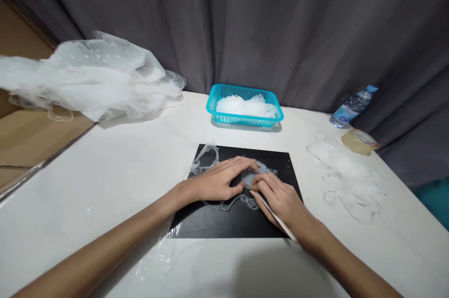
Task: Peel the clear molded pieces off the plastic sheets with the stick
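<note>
On a black board (224, 225) lies a sheer whitish piece of fabric (249, 177) with a looping cut edge, spread over the board's middle and upper left. My left hand (224, 178) rests flat across it, thumb and fingers apart, fingertips touching the fabric. Close beside those fingertips, my right hand (277, 195) is closed around a slim white stick-like tool (280, 223). Its rear end sticks out below the palm toward me. The tool's tip is hidden by my fingers, so its exact kind cannot be made out.
A turquoise basket (245, 121) at the back holds white sheer pieces. White fabric (105, 83) is heaped at the left by a cardboard box (38, 134). Sheer scraps (351, 176), a tape roll (360, 141) and a water bottle (352, 108) sit at the right. A grey curtain (280, 26) hangs behind.
</note>
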The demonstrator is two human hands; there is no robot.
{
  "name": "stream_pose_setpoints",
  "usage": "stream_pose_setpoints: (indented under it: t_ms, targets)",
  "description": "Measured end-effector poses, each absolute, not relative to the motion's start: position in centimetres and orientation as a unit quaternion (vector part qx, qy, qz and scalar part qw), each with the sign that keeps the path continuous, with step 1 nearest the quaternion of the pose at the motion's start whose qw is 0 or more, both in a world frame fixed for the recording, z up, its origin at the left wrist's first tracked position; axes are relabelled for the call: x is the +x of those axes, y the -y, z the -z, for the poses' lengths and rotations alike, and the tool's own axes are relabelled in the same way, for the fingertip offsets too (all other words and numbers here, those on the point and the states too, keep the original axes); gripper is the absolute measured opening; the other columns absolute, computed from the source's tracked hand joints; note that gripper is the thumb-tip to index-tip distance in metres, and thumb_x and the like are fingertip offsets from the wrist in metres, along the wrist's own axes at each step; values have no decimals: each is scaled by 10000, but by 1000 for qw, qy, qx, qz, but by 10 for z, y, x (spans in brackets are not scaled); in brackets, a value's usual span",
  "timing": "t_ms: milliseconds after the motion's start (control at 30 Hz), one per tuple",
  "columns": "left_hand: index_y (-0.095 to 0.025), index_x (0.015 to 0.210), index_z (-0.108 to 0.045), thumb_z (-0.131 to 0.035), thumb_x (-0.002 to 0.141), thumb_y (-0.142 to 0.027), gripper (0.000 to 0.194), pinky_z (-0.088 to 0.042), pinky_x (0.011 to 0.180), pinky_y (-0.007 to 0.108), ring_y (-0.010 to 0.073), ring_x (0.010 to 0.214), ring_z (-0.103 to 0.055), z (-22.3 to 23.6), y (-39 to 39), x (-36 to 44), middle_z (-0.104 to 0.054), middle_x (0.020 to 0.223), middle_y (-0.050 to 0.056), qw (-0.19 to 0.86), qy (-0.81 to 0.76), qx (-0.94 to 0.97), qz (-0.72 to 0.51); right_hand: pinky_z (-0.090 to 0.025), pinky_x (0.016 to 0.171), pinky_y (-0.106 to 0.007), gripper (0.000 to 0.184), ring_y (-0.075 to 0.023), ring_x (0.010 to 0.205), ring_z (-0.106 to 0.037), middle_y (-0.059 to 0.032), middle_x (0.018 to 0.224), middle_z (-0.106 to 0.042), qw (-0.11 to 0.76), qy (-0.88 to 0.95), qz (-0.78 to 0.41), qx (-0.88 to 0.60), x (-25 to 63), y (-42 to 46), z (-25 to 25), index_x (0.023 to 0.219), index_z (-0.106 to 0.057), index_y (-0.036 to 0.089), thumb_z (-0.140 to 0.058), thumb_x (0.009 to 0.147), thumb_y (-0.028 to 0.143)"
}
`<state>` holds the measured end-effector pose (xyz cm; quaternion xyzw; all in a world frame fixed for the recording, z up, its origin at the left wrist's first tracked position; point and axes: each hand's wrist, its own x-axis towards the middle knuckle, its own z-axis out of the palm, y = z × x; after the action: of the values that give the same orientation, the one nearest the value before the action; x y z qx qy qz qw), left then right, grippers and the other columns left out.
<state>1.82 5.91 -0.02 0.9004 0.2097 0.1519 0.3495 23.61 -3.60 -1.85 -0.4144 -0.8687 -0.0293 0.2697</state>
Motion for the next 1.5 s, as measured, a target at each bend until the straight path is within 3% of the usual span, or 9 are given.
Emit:
stream_pose_setpoints:
  t_ms: [100, 300, 400, 467, 600, 833, 1133, 1300, 1500]
  targets:
    - [-267, 1396, -484, -609, 933, -128, 499, -444, 1168, 464, 286, 1399, -533, 1, -58, 17, -556, 1503, 106, 350, -223, 894, -169, -611, 801, -402, 216, -285, 1010, -668, -146, 1113, -692, 233, 861, 73, -446, 234, 38, 23, 1274, -576, 143, -498, 1084, 212]
    - [-235, 1286, -507, -608, 972, -183, 334, -453, 1126, 443, 279, 1305, -526, 1, -53, 16, -575, 1340, 109, 315, -257, 893, -192, -633, 813, -433, 177, -276, 924, -654, -126, 1012, -688, 220, 860, 75, -454, 230, 38, 27, 1153, -645, 160, -487, 1074, 158]
    - [-209, 1133, -550, -540, 1031, -240, 107, -458, 1048, 444, 278, 1148, -568, -11, -34, 16, -612, 1173, 94, 242, -329, 881, -237, -636, 781, -420, 181, -268, 897, -662, -120, 986, -685, 240, 848, 65, -469, 229, 36, 19, 1144, -651, 148, -484, 1072, 143]
    - [-203, 1000, -561, -479, 1069, -293, 140, -470, 950, 433, 269, 997, -600, -20, -17, 19, -633, 1017, 72, 216, -391, 858, -253, -633, 777, -402, 192, -255, 885, -669, -113, 983, -688, 265, 833, 61, -482, 228, 35, 13, 1169, -647, 151, -479, 1078, 141]
    - [-210, 882, -638, -470, 1081, -425, 338, -469, 762, 364, 235, 780, -654, -22, 6, 29, -693, 834, 26, 340, -478, 780, -217, -628, 820, -394, 224, -241, 912, -678, -105, 1021, -691, 316, 804, 37, -502, 226, 37, 8, 1240, -636, 179, -461, 1101, 177]
    - [-194, 895, -774, -679, 942, -487, 312, -508, 761, 320, 241, 818, -699, 1, -8, 43, -787, 862, 38, 543, -446, 629, -333, -620, 865, -421, 236, -252, 935, -687, -116, 1034, -687, 334, 796, 7, -505, 221, 42, 14, 1196, -655, 185, -456, 1084, 123]
    - [-189, 834, -724, -655, 931, -454, 291, -468, 733, 302, 206, 755, -624, 4, -5, 43, -694, 777, 16, 514, -463, 642, -330, -587, 899, -411, 249, -246, 960, -684, -105, 1044, -690, 347, 776, -105, -516, 214, 47, 13, 1146, -683, 208, -445, 1088, 167]
    - [-187, 780, -676, -655, 836, -400, 221, -400, 510, 242, 180, 612, -573, 2, -16, 33, -617, 651, -4, 543, -498, 617, -276, -562, 815, -381, 282, -232, 834, -668, -62, 837, -689, 509, 578, -177, -613, 277, 4, 0, 812, -692, 210, -565, 997, 381]
    - [-190, 784, -689, -667, 812, -415, 228, -414, 456, 218, 189, 627, -636, -3, -25, 29, -636, 665, 7, 567, -486, 619, -246, -582, 786, -381, 400, -253, 819, -709, -89, 842, -752, 534, 496, -224, -647, 342, -21, -12, 864, -753, 170, -681, 885, 563]
